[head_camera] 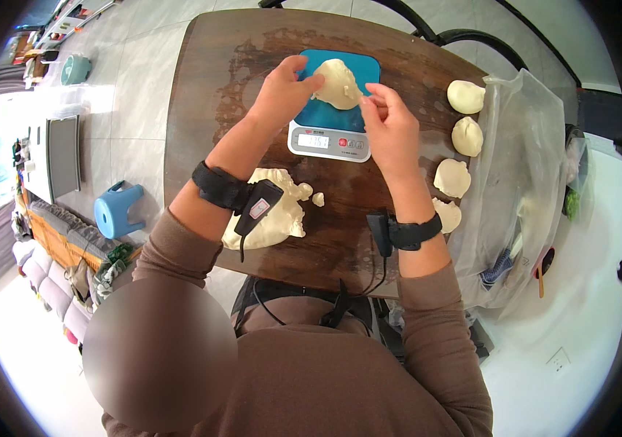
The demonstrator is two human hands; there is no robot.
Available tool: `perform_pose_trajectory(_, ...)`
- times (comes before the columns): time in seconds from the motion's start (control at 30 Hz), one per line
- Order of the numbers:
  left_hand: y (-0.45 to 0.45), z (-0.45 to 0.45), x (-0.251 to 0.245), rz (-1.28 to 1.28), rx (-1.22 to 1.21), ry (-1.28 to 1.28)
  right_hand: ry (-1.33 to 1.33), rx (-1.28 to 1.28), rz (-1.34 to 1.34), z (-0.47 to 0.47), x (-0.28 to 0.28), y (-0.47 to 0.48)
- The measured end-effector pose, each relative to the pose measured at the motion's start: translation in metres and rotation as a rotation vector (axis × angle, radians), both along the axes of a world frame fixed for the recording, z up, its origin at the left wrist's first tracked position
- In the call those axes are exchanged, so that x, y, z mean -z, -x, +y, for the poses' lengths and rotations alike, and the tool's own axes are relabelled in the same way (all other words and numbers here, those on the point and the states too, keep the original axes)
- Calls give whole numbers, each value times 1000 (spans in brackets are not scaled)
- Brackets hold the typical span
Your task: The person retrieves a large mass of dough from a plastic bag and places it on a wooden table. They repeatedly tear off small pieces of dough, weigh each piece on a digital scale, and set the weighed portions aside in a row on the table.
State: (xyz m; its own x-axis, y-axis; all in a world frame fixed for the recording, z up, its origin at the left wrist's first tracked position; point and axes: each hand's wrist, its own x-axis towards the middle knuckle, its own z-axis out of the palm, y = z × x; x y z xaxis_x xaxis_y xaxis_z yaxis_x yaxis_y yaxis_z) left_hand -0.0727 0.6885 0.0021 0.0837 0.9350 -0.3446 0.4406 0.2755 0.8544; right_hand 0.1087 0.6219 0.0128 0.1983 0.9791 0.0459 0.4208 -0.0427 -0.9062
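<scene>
A lump of pale dough (336,82) rests on the blue platform of a kitchen scale (329,143), whose display is lit. At the lump's left edge is my left hand (285,87), its thumb touching the dough and its fingers apart. My right hand (390,117) has its thumb and index finger together at the lump's lower right edge; whether they pinch any dough cannot be made out. A large mass of dough (267,229) lies nearer me, partly hidden by my left forearm, with small dough bits (318,199) beside it. Several dough balls (452,178) form a column at the right.
A clear plastic bag (513,164) covers the right side of the wooden table (207,71). A black chair frame (447,38) stands beyond the far edge. On the tiled floor at the left is a blue plastic stool (119,210).
</scene>
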Motion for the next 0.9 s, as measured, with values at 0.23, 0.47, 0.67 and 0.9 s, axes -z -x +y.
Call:
perform_pose_trajectory(0.23, -25, 6, 5, 49, -4, -37, -236, -18, -223, 14, 18, 10)
perform_pose_trajectory(0.47, -31, -20, -11, -148, 75, -256, 334, 358, 822, -32, 25, -22)
perform_pose_trajectory(0.67, -29, -63, -53, -599, 196, 169, 306, 216, 1076, -64, -13, -16)
perform_pose_trajectory(0.9, -32, -136, -66, -449, 705, 221, 555, 66, 787, -169, -20, -43)
